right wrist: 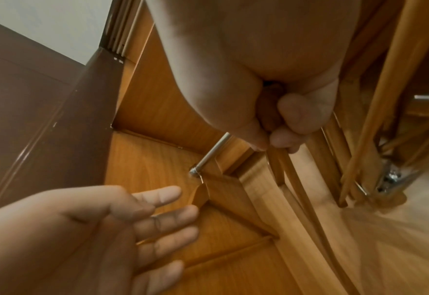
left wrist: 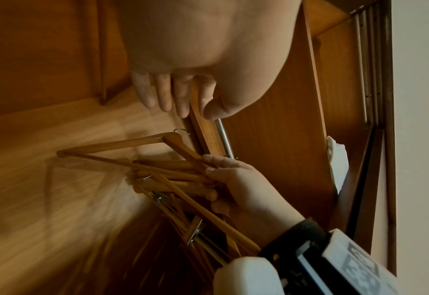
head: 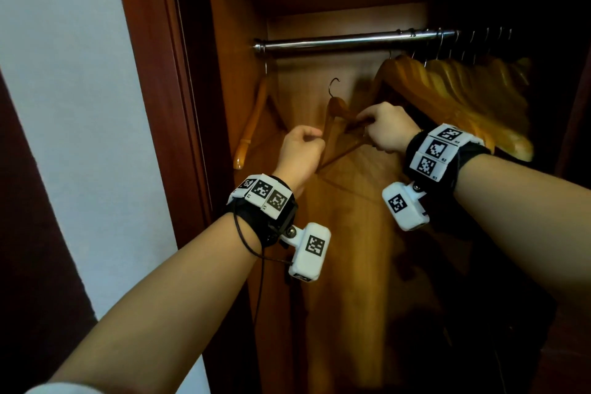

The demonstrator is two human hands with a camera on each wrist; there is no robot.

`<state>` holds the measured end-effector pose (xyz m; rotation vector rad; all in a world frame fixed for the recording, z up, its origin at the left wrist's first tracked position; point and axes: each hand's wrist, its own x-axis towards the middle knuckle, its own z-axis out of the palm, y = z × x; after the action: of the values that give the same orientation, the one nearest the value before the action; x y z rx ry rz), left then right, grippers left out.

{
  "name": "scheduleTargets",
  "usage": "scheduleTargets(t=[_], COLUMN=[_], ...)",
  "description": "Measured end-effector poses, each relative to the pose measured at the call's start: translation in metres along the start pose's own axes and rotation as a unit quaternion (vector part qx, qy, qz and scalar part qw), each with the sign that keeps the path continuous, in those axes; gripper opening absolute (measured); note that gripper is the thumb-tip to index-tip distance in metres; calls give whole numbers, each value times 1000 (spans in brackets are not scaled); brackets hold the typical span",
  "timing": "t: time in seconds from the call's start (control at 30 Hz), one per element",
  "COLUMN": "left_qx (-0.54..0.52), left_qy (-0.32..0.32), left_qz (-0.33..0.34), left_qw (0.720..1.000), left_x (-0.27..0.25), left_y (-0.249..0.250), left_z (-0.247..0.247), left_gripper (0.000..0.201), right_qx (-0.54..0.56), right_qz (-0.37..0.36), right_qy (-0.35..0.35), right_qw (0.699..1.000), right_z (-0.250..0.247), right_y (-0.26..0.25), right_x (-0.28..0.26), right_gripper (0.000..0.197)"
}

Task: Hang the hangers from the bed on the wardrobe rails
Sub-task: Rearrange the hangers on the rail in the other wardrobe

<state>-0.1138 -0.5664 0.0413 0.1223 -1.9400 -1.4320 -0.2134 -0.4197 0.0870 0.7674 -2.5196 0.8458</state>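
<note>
One hanger point(head: 339, 112): in right hand point(head: 388, 131), fingers curled round its arm, below rail point(head: 335, 41)
Left hand point(head: 300, 150): fingers loose, holding nothing, just beside hanger
Rail right end: hung hangers point(head: 454, 86)

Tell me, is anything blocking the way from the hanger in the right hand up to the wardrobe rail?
Nothing visible does. The right hand grips the hanger below a bare stretch of the rail. One hanger hangs at the rail's far left, and a bunch of hangers crowds the right end.
</note>
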Motion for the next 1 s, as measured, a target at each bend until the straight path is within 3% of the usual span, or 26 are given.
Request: scheduleTargets(t=[0.3, 0.63, 1.0], left_qx=[14, 57, 86], left_qy=[-12, -24, 10], left_qz=[-41, -97, -128], left_qw=[999, 993, 988], left_x=[-5, -20, -19], left_y=[-26, -52, -78], left_z=[10, 33, 37], left_gripper=[32, 53, 67], right_qx=[51, 109, 213], right_qz=[6, -4, 28], right_qy=[-15, -91, -149], right_qw=[999, 990, 965], right_z=[4, -35, -69], right_y=[7, 23, 46], right_x=[-32, -92, -128], right_gripper=[43, 59, 41])
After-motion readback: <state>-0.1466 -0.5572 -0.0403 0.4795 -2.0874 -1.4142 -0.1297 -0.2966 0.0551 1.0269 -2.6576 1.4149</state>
